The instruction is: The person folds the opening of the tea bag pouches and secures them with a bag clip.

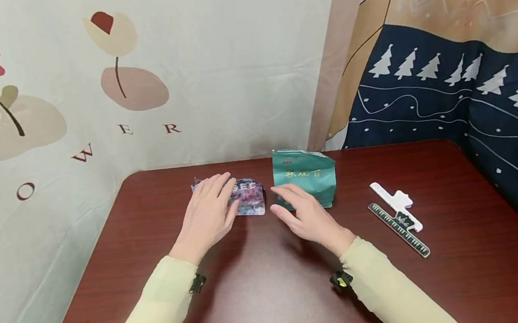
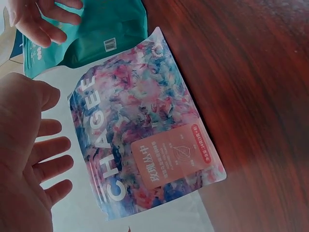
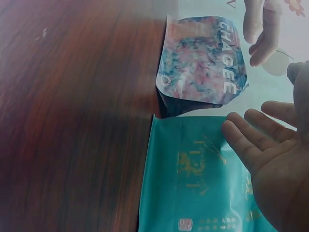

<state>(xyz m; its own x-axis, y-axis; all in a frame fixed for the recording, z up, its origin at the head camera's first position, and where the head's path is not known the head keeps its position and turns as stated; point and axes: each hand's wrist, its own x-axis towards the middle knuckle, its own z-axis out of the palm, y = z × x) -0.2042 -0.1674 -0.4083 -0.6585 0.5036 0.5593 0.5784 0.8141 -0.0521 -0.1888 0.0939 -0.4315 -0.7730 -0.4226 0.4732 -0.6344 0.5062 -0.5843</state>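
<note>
A pink, blue and purple pouch (image 2: 140, 125) printed "CHAGEE" stands at the back of the table. My left hand (image 1: 209, 211) is at its left part and hides some of it in the head view; in the left wrist view its fingers are apart from the pouch. To the right stands a teal bag (image 1: 313, 175) with gold lettering. My right hand (image 1: 307, 213) is in front of its lower left, fingers loosely bent and gripping nothing. In the right wrist view the fingertips (image 3: 231, 123) overlap the bag's edge; whether they touch it I cannot tell.
Two long clips lie on the right of the reddish-brown table (image 1: 280, 303): a white clip (image 1: 396, 202) and a dark clip (image 1: 399, 230) with a piano-key pattern. Behind the table hangs a printed curtain (image 1: 234, 64), with a navy part (image 1: 410, 100) at right.
</note>
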